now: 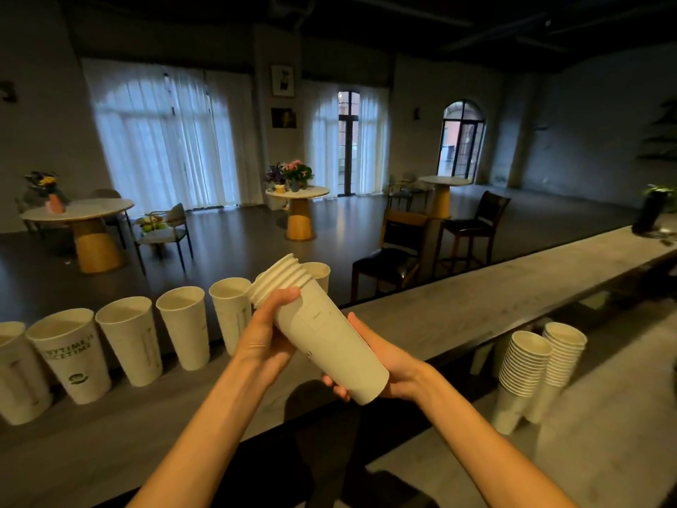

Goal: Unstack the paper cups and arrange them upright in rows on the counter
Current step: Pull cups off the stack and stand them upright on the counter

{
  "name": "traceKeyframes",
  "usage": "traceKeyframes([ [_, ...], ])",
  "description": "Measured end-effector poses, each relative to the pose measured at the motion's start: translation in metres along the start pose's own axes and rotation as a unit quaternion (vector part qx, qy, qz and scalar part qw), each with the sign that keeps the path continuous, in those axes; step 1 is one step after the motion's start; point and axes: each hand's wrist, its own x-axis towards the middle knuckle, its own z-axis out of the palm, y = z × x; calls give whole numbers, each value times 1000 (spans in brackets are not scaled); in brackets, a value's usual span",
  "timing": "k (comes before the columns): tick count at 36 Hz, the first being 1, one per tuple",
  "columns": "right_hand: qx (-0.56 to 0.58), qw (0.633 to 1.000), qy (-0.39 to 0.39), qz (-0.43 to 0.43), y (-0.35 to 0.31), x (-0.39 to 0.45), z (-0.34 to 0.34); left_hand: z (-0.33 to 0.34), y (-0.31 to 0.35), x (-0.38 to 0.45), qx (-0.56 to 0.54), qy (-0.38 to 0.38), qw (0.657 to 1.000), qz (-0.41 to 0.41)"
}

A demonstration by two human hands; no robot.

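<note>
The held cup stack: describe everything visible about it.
The held stack is a short nest of plain white paper cups, several rolled rims showing at its upper left end. It is tilted, mouth up and away, base toward the camera. The left hand grips near the rims; the right hand cradles the base. It is above the counter, not touching it.

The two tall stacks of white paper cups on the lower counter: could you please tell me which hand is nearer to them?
Right. The right hand, cradling the held stack's base, is closest to the two tall stacks of white paper cups; the left hand is farther left.
</note>
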Motion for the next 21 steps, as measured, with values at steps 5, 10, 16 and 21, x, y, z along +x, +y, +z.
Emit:
traceKeyframes([
  [5,-17,999,30,-3,-3,-4,-10,9,-8,12,17,7,1000,2],
  [10,-44,998,38,-27,-7,-7,-45,24,-24,31,67,-8,997,42],
  [16,-92,992,9,-87,-20,0,-110,43,-51,69,122,27,987,100],
  [21,-302,936,134,-119,-46,16,-167,63,-57,119,130,92,974,158],
])
